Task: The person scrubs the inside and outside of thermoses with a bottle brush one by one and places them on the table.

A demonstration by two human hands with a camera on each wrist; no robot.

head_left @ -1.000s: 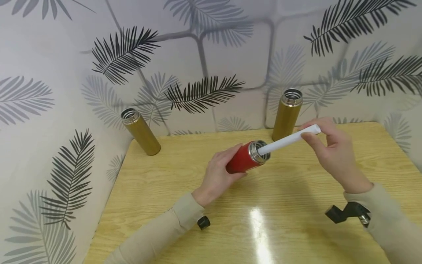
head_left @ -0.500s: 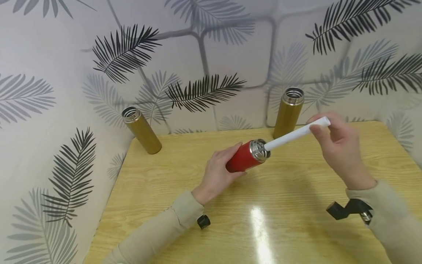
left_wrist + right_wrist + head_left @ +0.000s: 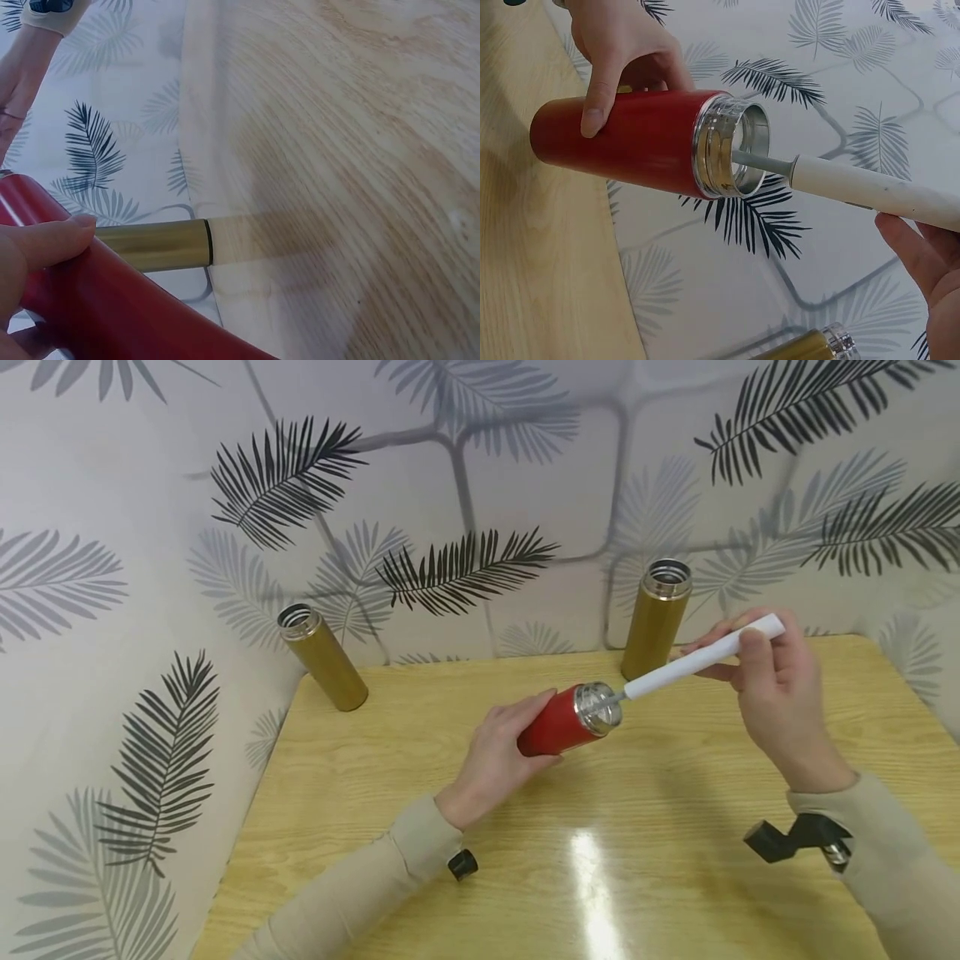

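My left hand (image 3: 498,752) grips a red flask (image 3: 558,723) with a steel mouth, tilted above the wooden table (image 3: 420,777). In the right wrist view that red flask (image 3: 622,139) points its open mouth at the camera, my left hand (image 3: 622,45) wrapped round its body. My right hand (image 3: 772,681) holds a white-handled brush (image 3: 701,658) by the handle. Its thin grey stem (image 3: 761,160) runs into the flask mouth; the brush head is hidden inside. In the left wrist view my left thumb (image 3: 41,244) lies on the red flask (image 3: 127,311).
Two gold flasks without lids stand at the back of the table, one at the left (image 3: 322,657) and one at the right (image 3: 656,618). One gold flask (image 3: 154,244) shows in the left wrist view. Leaf-patterned walls (image 3: 465,485) close in the table's back and left.
My right hand has drawn the brush out to the right; the white handle, which reached into the flask mouth, now stands clear of it with the grey stem showing.
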